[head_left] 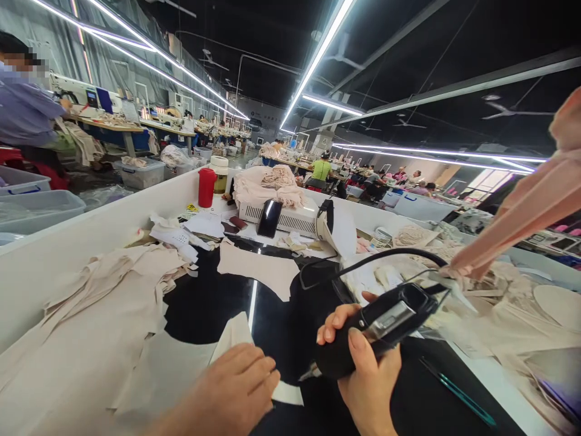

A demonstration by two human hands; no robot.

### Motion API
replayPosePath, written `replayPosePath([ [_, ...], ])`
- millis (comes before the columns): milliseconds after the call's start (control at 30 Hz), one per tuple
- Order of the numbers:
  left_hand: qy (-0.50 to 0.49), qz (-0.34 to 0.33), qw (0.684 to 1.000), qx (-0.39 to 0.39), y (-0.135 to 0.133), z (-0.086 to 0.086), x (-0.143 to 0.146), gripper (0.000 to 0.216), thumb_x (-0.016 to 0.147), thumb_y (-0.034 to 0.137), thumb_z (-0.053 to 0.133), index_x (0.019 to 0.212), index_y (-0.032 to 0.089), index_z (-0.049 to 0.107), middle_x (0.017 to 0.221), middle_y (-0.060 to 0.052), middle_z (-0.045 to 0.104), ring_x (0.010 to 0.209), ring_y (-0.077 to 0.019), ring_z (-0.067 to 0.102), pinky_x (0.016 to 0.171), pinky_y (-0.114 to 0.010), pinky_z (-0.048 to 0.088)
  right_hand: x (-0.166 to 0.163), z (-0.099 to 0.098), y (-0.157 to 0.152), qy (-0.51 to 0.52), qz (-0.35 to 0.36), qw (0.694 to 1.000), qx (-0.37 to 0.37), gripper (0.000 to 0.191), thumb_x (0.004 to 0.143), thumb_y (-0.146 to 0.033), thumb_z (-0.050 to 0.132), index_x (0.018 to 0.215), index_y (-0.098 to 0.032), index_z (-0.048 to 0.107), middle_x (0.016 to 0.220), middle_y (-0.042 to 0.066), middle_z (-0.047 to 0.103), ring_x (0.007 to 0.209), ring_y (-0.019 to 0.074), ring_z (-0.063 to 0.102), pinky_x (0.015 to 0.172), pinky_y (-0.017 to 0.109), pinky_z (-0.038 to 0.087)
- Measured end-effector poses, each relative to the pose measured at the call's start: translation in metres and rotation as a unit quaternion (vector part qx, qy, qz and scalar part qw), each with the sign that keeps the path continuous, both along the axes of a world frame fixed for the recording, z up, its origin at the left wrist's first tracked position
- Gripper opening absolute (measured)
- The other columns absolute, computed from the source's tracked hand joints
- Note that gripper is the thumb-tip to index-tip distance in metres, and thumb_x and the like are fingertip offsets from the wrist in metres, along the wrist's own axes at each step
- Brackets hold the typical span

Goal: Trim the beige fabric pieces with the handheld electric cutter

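My right hand (367, 375) is closed round a black hand-held electric tool (381, 327), whose black cable (363, 261) loops back over the table. A pink fabric strip (512, 221) slants down from the upper right edge to the tool's front end. My left hand (236, 384) lies low in the middle, fingers curled together and pressing on a beige fabric piece (231, 336) over the black table top (204, 303). The far end of the strip is cut off by the frame.
Beige fabric cut-offs (91, 315) pile along the white side wall (68, 242) at left and on the right. A white machine box (281, 218), a red flask (206, 186) and a black scanner-like device (269, 218) stand at the far end. Other people sit at sewing tables behind.
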State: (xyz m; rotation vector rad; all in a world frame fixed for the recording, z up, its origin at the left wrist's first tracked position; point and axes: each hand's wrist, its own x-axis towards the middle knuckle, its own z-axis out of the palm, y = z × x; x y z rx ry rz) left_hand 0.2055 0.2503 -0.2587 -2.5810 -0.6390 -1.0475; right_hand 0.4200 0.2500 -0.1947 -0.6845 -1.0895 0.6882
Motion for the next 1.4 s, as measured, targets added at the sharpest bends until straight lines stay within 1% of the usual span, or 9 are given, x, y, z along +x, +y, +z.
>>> replayPosePath([
  [67,-0.001,-0.038,0.999,-0.014,-0.009,-0.002,0.013,0.019,0.110,0.021,0.051,0.109,0.016,0.069,0.100,-0.001,0.073,0.092,-0.0164,0.066,0.097,-0.030,0.051,0.001,0.000,-0.002,-0.003,-0.001,1.000,-0.001,0.037,0.098,-0.029,0.073,0.131,-0.033,0.056,0.085,-0.003,0.065,0.061,0.0146,0.065,0.057,0.032,0.060],
  [167,0.012,-0.061,0.998,-0.015,-0.011,-0.011,0.025,0.028,0.115,0.032,0.046,0.111,0.014,0.068,0.095,-0.002,0.069,0.087,-0.0172,0.064,0.089,-0.031,0.053,0.001,0.000,-0.005,0.000,0.000,1.000,0.000,0.038,0.098,-0.030,0.073,0.131,-0.033,0.055,0.085,-0.003,0.064,0.061,0.0146,0.065,0.057,0.032,0.059],
  [267,0.023,-0.058,0.998,-0.016,-0.008,-0.021,0.029,0.037,0.116,0.043,0.044,0.114,0.014,0.067,0.095,-0.002,0.066,0.086,-0.0180,0.062,0.086,-0.032,0.051,0.003,0.000,-0.008,0.000,-0.004,1.000,0.001,0.037,0.098,-0.030,0.073,0.131,-0.034,0.055,0.085,-0.003,0.064,0.061,0.0150,0.065,0.056,0.032,0.059],
  [433,0.037,-0.038,0.998,-0.040,-0.009,-0.029,0.029,0.029,0.110,0.043,0.058,0.112,0.016,0.067,0.097,0.000,0.065,0.087,-0.0182,0.060,0.083,-0.032,0.049,0.003,0.002,-0.012,-0.005,-0.002,1.000,0.001,0.035,0.099,-0.032,0.073,0.130,-0.034,0.057,0.084,-0.003,0.064,0.061,0.0151,0.065,0.056,0.031,0.059],
  [567,0.042,-0.032,0.998,-0.047,-0.010,-0.031,0.029,0.031,0.109,0.044,0.059,0.115,0.015,0.067,0.099,-0.001,0.066,0.089,-0.0190,0.060,0.083,-0.033,0.049,0.000,-0.001,-0.014,-0.001,0.012,1.000,-0.002,0.036,0.099,-0.033,0.072,0.132,-0.034,0.056,0.085,-0.003,0.064,0.062,0.0151,0.065,0.056,0.032,0.059],
  [767,0.007,-0.042,0.998,-0.048,-0.006,-0.032,0.030,0.047,0.116,0.050,0.039,0.118,0.013,0.068,0.100,-0.003,0.065,0.088,-0.0191,0.059,0.082,-0.034,0.047,-0.004,-0.004,-0.010,0.001,0.005,1.000,0.009,0.036,0.100,-0.030,0.072,0.132,-0.034,0.055,0.086,-0.003,0.064,0.063,0.0145,0.065,0.058,0.032,0.060],
  [1133,0.011,-0.031,0.999,-0.039,-0.008,-0.035,0.027,0.043,0.110,0.055,0.056,0.121,0.015,0.068,0.103,-0.004,0.066,0.090,-0.0186,0.060,0.084,-0.033,0.050,-0.002,-0.009,-0.005,-0.014,-0.020,1.000,-0.001,0.037,0.099,-0.030,0.072,0.131,-0.033,0.054,0.086,-0.003,0.063,0.063,0.0151,0.065,0.059,0.033,0.059],
  [1267,-0.016,-0.017,0.999,-0.042,-0.010,-0.035,0.027,0.047,0.114,0.053,0.044,0.122,0.015,0.069,0.108,-0.006,0.067,0.095,-0.0206,0.061,0.089,-0.034,0.049,-0.002,-0.008,-0.005,-0.021,-0.028,0.999,-0.003,0.038,0.099,-0.031,0.073,0.131,-0.033,0.054,0.086,-0.003,0.064,0.062,0.0151,0.065,0.059,0.033,0.059],
  [1400,-0.044,-0.012,0.998,-0.031,-0.010,-0.034,0.028,0.049,0.117,0.049,0.034,0.116,0.015,0.070,0.105,-0.006,0.066,0.091,-0.0202,0.059,0.086,-0.033,0.047,-0.002,-0.007,-0.005,-0.020,-0.030,0.999,-0.003,0.037,0.099,-0.031,0.072,0.132,-0.032,0.054,0.086,-0.003,0.064,0.062,0.0153,0.065,0.058,0.033,0.059],
])
